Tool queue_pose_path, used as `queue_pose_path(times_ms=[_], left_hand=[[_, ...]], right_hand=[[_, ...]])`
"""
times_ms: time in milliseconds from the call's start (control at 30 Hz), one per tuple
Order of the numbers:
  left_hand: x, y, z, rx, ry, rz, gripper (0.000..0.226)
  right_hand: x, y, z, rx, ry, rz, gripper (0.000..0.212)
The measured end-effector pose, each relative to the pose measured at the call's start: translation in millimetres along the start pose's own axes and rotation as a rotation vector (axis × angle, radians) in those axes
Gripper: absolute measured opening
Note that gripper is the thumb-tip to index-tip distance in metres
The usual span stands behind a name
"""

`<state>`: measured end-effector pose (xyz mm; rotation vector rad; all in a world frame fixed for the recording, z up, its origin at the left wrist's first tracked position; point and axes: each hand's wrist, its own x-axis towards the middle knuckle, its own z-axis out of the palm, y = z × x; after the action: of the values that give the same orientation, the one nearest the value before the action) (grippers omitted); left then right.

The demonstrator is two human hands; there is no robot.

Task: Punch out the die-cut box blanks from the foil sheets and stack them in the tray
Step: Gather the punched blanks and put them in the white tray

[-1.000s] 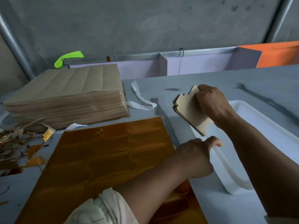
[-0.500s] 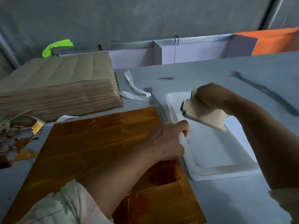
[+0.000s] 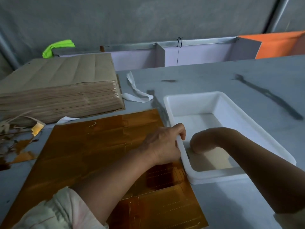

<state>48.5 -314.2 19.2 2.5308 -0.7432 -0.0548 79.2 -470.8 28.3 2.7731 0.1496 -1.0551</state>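
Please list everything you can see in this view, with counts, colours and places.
foil sheets: count unclear, gold, centre-left.
tray: one, white, right of the sheets.
box blanks: small stack, tan, tray's near end.
paper stack: one, brown, rear left.
strip: one, white, beside that stack.
scraps: several, gold, left edge.
table: one, grey, under everything.
left hand: grips the tray's left rim.
right hand: inside the tray, holding the blanks.
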Motion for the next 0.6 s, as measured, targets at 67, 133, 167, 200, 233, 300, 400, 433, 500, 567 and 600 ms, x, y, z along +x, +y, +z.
queue_pose_path(times_ms=[67,133,167,200,233,300,400,433,500,567,600], left_hand=[[-0.7,-0.4,0.9,-0.001,-0.001,-0.003,0.037],[-1.1,-0.4,1.9,-0.005,-0.002,-0.013,0.037],[-1.1,-0.9,2.2,-0.009,-0.001,-0.015,0.037],[-1.1,-1.1,2.7,-0.011,0.001,-0.014,0.037],[-1.1,-1.3,3.0,-0.012,0.004,-0.013,0.037],[-1.2,-1.8,3.8,-0.013,0.008,-0.013,0.037],[-0.9,-1.8,4.9,-0.020,0.003,-0.021,0.039],[-1.2,-1.4,5.1,-0.022,0.002,-0.024,0.039],[-1.1,-1.7,4.8,-0.020,0.004,-0.022,0.039],[-1.5,-1.5,4.5,-0.027,0.002,-0.018,0.039],[-1.9,-1.7,4.5,-0.031,0.000,-0.016,0.040]], right_hand=[[-1.1,1.4,0.3,-0.047,0.008,0.001,0.025],[-2.3,3.5,0.6,-0.093,0.017,-0.001,0.027],[-3.6,4.0,1.3,-0.118,0.009,-0.002,0.027],[-4.7,3.9,2.2,-0.142,-0.002,-0.006,0.027],[-5.8,3.7,3.0,-0.163,-0.010,-0.013,0.027],[-7.6,3.3,3.4,-0.186,-0.003,-0.039,0.026],[-8.5,4.3,1.3,-0.156,0.039,-0.067,0.019],[-8.9,4.3,0.6,-0.155,0.052,-0.064,0.017],[-9.9,3.4,0.4,-0.182,0.055,-0.056,0.021],[-8.3,2.7,1.7,-0.208,0.045,-0.051,0.024],[-7.8,2.0,2.6,-0.218,0.039,-0.054,0.022]])
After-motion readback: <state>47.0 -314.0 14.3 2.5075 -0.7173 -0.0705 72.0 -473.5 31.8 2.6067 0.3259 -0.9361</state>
